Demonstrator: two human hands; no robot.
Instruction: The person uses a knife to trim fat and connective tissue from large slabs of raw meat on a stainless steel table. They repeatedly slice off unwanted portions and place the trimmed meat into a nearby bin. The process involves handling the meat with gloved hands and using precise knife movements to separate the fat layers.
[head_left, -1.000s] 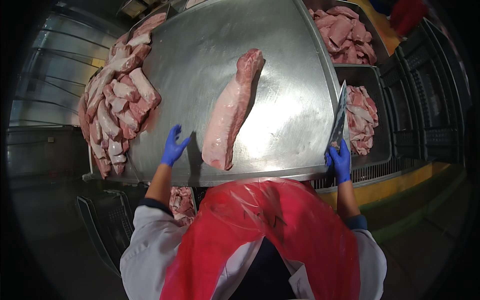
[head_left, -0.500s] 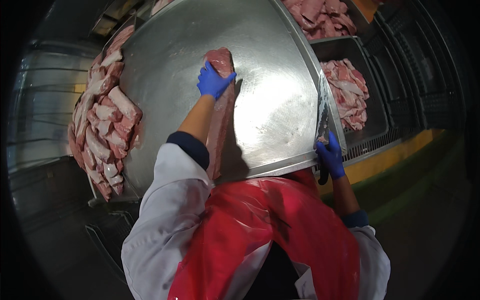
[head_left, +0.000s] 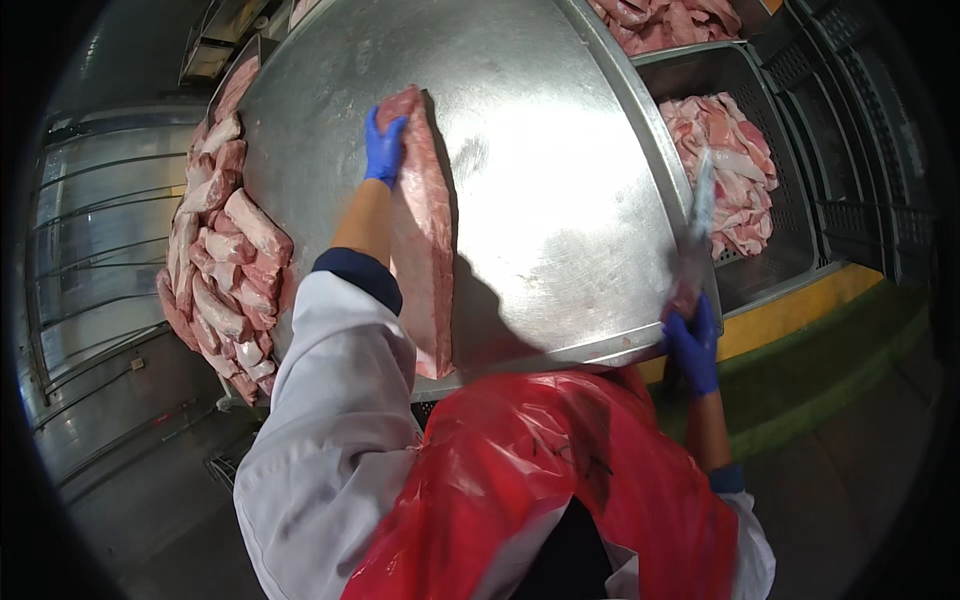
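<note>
A long strip of raw meat (head_left: 427,240) lies lengthwise on the metal table (head_left: 540,200), its near end close to the front edge. My left hand (head_left: 384,145), in a blue glove, grips the strip near its far end, thumb across the top and fingers along the left side. In my blue-gloved right hand (head_left: 693,345), at the table's right front corner, is a knife (head_left: 702,205). Its blade points away from me, blurred by motion, over the table's right edge. My fingers wrap its dark handle, which is mostly hidden.
Many meat pieces (head_left: 225,260) are heaped along the table's left edge. Beyond the right edge stands a dark crate (head_left: 800,225) with meat trimmings (head_left: 725,175) in it. Farther back lies more meat (head_left: 670,22). A yellow ledge (head_left: 800,312) runs below the crate.
The meat strip has turned, now showing a paler, wider side, with my left hand still on its far end. My right hand and the knife have shifted slightly right.
</note>
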